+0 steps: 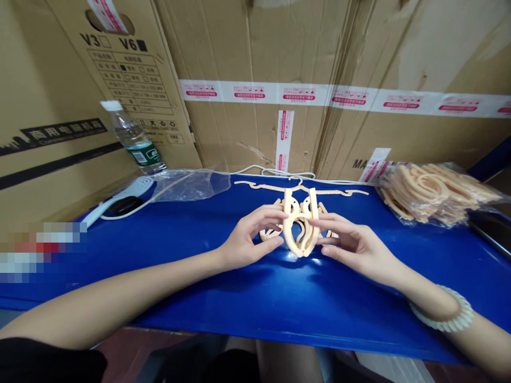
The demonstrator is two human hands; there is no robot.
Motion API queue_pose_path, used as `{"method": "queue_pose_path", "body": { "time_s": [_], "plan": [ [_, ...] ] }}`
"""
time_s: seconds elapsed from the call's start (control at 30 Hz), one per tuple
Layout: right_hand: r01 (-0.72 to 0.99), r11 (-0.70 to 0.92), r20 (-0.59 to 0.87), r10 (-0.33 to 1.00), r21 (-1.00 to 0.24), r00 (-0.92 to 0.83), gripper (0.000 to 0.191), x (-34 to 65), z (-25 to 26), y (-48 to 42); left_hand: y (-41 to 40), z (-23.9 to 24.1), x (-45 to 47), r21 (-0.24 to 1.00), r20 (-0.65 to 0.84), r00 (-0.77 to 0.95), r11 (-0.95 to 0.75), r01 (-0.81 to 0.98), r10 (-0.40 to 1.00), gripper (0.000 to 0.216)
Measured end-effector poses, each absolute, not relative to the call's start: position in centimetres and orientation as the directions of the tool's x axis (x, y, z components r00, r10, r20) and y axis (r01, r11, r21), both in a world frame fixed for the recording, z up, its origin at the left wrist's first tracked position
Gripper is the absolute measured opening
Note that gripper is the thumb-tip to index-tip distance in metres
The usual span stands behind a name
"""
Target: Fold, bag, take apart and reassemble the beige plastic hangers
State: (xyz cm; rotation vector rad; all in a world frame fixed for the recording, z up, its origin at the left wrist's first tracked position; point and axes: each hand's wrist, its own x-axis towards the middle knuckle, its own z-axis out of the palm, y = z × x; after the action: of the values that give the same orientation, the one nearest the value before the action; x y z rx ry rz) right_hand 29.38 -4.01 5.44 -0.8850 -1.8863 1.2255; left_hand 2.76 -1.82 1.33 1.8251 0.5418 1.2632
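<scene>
Between my two hands, a cream plastic folding clothes hanger (297, 246) is held folded, its two arms pointing up side by side. My left hand (255, 236) grips its left side with the fingertips. On the right side, the fingers of my right hand (353, 242) press against it, the thumb a little lower. Behind the held one, more folded hangers (271, 230) of the same kind lie on the table, partly hidden by my hands. Farther back, an unfolded hanger (271, 188) lies with its arms spread out left and right.
A clear plastic bag of folded hangers (431, 191) lies at the right. Toward the left are a water bottle (138, 141), a pale hairbrush (133, 187), a black oval object (125, 206) and a crumpled clear bag (191, 184). Cardboard boxes (247, 48) wall the blue table's (239, 303) back.
</scene>
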Motion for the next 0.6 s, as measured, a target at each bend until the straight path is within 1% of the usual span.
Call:
{"method": "queue_pose_path", "body": {
  "time_s": [0.2,0.3,0.43,0.53,0.6],
  "plan": [
    [0.158,0.323,0.201,0.833,-0.933,-0.516,0.045,29.34,5.57,-4.07,-1.91,1.36,2.69,0.798,0.583,0.401,-0.590,-0.119,0.707,0.034],
    [0.148,0.306,0.183,0.823,-0.940,-0.538,0.045,29.34,5.43,-4.12,-1.96,1.54,2.75,0.800,0.572,0.434,-0.591,-0.106,0.696,0.035],
    [0.140,0.294,0.164,0.801,-0.946,-0.576,0.045,29.20,5.23,-4.27,-2.03,1.54,2.82,0.860,0.483,0.491,-0.498,-0.112,0.725,0.039],
    [0.126,0.319,0.190,0.791,-0.939,-0.582,0.044,29.22,5.24,-4.27,-2.02,1.44,2.80,0.904,0.417,0.498,-0.405,-0.137,0.761,0.041],
    [0.128,0.345,0.216,0.792,-0.930,-0.571,0.043,29.34,5.33,-4.20,-1.93,1.40,2.77,0.915,0.397,0.485,-0.374,-0.148,0.779,0.042]
  ]
}}
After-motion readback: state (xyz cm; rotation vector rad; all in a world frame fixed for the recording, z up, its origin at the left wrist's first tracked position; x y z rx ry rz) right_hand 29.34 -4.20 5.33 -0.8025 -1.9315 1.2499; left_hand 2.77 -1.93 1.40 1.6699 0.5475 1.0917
